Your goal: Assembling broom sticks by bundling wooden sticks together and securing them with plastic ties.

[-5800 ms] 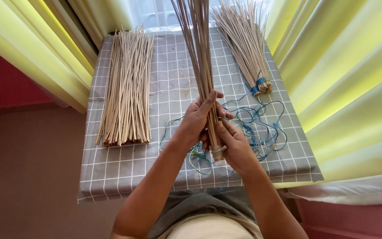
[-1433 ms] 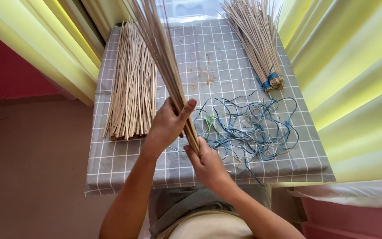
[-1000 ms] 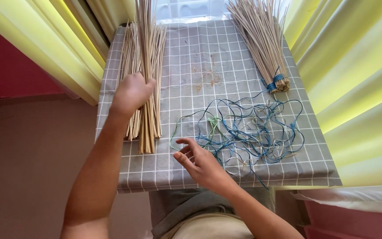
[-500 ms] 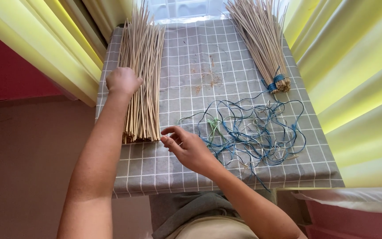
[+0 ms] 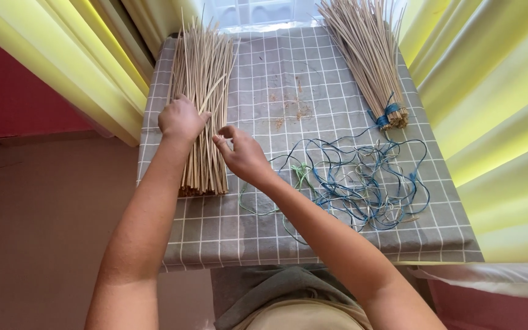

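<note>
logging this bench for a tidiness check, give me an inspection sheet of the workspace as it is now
surface: small table under a grey cloth with a white grid; a few crumbs near the middle.
job's things: loose pile of thin sticks along the left side; tied bundle of sticks at the right rear, bound with a blue string near its cut end.
clutter: tangle of blue and green strings spread over the right front.
hands: left hand rests on the loose pile; right hand beside the pile, fingers curled; whether it pinches a stick cannot be told.
cables: nothing seen.
surroundings: yellow curtains on both sides, red wall at left.
</note>
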